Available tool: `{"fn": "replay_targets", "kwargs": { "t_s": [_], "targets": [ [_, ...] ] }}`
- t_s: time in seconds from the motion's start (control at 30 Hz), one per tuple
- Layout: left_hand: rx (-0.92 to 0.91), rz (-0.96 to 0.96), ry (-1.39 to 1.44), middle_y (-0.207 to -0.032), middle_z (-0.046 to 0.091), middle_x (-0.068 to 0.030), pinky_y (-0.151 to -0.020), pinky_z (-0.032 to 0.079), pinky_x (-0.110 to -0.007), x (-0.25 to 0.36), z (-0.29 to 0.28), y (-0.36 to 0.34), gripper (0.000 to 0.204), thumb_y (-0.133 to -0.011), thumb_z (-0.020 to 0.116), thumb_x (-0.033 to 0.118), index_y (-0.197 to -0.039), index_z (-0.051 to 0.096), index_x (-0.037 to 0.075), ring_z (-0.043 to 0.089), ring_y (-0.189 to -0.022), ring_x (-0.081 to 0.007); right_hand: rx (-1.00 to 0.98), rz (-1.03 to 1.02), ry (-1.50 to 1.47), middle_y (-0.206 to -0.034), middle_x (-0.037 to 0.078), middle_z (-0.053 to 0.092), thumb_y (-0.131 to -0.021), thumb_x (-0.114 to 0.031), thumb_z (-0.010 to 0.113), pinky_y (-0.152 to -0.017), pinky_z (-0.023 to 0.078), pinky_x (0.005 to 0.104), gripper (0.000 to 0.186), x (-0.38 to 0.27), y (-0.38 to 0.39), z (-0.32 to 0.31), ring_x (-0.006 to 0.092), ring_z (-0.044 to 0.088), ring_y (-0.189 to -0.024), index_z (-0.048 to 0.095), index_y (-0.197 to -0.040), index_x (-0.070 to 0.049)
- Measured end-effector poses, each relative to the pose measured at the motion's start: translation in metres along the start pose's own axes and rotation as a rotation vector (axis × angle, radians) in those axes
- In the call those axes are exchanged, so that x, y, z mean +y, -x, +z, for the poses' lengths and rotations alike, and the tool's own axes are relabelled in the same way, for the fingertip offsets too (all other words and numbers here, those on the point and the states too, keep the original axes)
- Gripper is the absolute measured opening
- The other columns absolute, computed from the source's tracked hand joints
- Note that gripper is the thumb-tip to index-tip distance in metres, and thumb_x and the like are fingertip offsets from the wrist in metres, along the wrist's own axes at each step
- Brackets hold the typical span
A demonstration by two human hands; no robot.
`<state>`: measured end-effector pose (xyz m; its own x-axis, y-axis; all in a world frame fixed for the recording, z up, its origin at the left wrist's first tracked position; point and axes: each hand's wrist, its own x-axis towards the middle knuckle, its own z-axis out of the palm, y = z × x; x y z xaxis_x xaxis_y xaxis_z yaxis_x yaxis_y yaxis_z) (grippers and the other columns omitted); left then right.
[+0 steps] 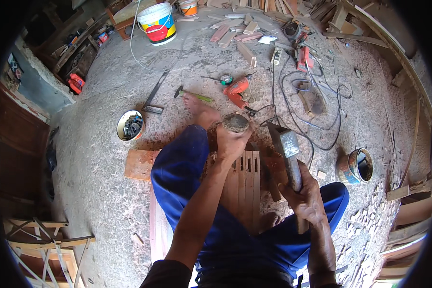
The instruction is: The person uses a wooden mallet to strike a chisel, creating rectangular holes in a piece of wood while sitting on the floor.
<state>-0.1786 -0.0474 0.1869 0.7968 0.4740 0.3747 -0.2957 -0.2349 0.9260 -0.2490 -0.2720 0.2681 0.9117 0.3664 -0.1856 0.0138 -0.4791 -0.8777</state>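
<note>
My left hand is wrapped round an upright tool with a round, worn wooden end facing up; its lower part is hidden by the hand. To its right, my right hand grips the handle of a hatchet, whose square metal back is raised and whose dark blade side points left. The two tools are apart. Below them, between my knees, several wooden strips lie side by side, with narrow slots cut near their far ends. A wider board sticks out at the left.
Ahead lie a green-handled hammer, a try square, a red drill and looped cables. A small bucket of metal pieces stands left, another bucket right. Wood offcuts and a large bucket are farther off.
</note>
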Motion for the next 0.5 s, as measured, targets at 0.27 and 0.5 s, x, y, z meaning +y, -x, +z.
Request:
{"fn": "replay_targets", "kwargs": {
  "t_s": [0.27,0.5],
  "targets": [
    [-0.009,0.091,0.069,-0.073,0.068,-0.0075,-0.064,0.050,-0.034,-0.026,-0.003,0.016,0.010,-0.080,0.076,0.002,-0.080,0.066,0.000,0.064,-0.066,-0.0183,0.043,-0.097,-0.049,-0.079,0.000,0.060,-0.085,-0.004,0.068,-0.057,0.046,0.0271,0.054,0.010,-0.002,0.013,0.0071,0.052,-0.062,0.051,-0.137,-0.006],
    [0.006,0.108,0.079,-0.074,0.066,-0.0040,-0.062,0.049,-0.034,-0.029,-0.002,0.013,0.013,-0.079,0.076,0.002,-0.078,0.064,0.001,0.062,-0.066,-0.0173,0.022,-0.050,-0.070,-0.085,0.002,0.062,-0.085,-0.005,0.069,-0.061,0.048,0.0268,0.054,0.004,-0.002,0.020,0.0074,0.055,-0.069,0.051,-0.136,-0.006]
  ]
}}
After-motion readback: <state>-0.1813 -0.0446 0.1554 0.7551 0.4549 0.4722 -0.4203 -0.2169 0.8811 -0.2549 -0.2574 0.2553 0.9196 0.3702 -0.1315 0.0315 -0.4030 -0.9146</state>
